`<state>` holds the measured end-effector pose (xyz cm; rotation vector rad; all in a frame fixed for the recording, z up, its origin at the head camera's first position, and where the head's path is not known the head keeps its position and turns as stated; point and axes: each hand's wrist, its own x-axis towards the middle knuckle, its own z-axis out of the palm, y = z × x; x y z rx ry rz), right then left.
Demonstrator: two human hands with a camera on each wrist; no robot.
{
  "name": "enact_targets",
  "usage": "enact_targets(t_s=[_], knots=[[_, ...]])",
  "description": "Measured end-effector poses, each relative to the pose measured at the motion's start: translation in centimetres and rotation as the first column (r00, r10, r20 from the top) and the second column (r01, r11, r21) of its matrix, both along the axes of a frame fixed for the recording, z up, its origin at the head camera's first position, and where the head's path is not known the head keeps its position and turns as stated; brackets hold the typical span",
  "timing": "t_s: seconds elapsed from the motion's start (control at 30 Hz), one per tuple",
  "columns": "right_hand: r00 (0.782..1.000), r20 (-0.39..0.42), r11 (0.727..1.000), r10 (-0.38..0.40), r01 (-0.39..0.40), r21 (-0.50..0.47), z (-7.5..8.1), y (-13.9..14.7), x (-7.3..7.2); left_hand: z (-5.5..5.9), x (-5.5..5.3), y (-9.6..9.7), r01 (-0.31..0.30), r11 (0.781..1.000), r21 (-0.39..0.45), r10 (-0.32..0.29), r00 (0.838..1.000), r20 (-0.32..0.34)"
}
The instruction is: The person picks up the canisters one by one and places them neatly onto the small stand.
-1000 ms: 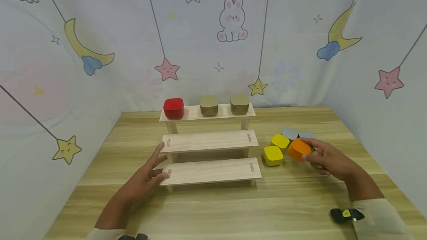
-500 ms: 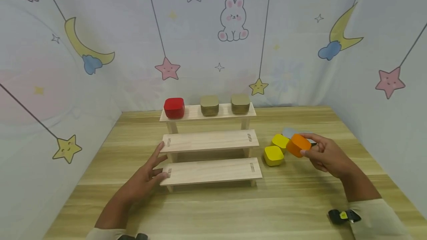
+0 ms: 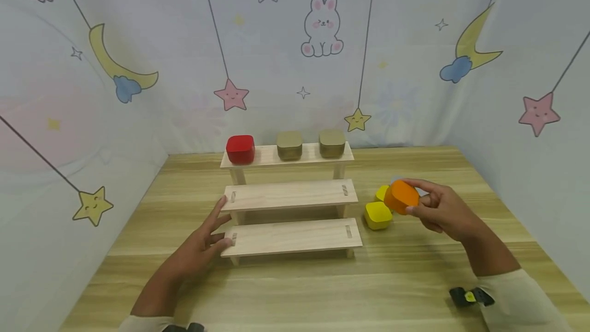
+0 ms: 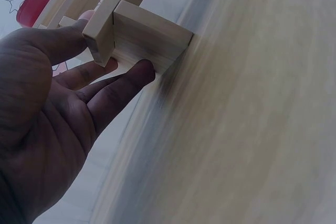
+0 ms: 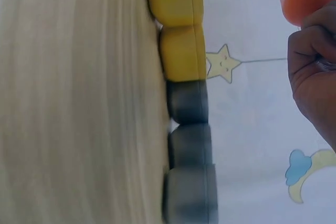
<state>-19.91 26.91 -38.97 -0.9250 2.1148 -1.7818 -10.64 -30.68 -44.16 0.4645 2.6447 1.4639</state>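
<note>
My right hand [image 3: 447, 214] pinches an orange rounded-square block [image 3: 401, 196] between thumb and fingers, tilted and raised above the table. Just left of it sit two yellow blocks [image 3: 378, 215], one partly hidden behind the orange one. My left hand [image 3: 198, 251] touches the left end of a three-step wooden rack [image 3: 290, 194], thumb at the lowest board and index finger at the middle one. In the left wrist view its fingers [image 4: 118, 90] reach fairly straight beside the rack's side. On the top step stand a red block [image 3: 240, 149] and two khaki blocks [image 3: 289, 145].
Grey blocks [image 5: 190, 192] stand in a row beyond the yellow ones in the right wrist view; the right hand mostly hides them from the head camera. A wood-grain table [image 3: 295, 291] lies beneath. Patterned cloth [image 3: 276, 55] hangs behind and at both sides.
My right hand has lifted the orange block off the group and carried it left and slightly up, now over the rear yellow block. My left hand has stayed at the rack.
</note>
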Motion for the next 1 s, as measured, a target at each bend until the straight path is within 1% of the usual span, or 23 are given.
enact_targets(t_s=[0.1,0.23,0.37,0.57,0.7,0.87,1.0], knots=[[0.999,-0.027,1.0,0.022,-0.021,0.019,0.8,-0.9,-0.1,0.0,0.0,0.0,0.002,1.0,0.006,-0.002,1.0,0.0],[0.997,-0.062,0.996,0.036,-0.031,0.079,1.9,-2.4,-0.3,-0.1,0.1,0.0,0.004,1.0,0.007,-0.004,1.0,-0.001],[0.996,-0.071,0.989,0.061,-0.051,0.139,3.0,-4.1,-0.6,0.0,0.1,0.0,0.004,1.0,0.002,-0.004,1.0,-0.01],[0.995,-0.067,0.972,0.072,-0.055,0.228,4.2,-6.4,-1.0,0.0,0.1,0.0,0.013,1.0,-0.005,-0.013,1.0,-0.021],[0.993,-0.068,0.967,0.094,-0.075,0.243,4.9,-7.8,-1.3,-0.1,0.1,0.0,0.007,1.0,-0.009,-0.007,1.0,-0.019],[0.991,-0.071,0.967,0.113,-0.094,0.239,5.5,-9.2,-1.7,-0.1,0.0,0.0,0.014,1.0,0.012,-0.014,1.0,-0.005],[0.99,-0.077,0.959,0.122,-0.097,0.266,6.1,-10.4,-2.1,-0.1,0.0,0.0,0.017,1.0,0.011,-0.017,1.0,-0.011]])
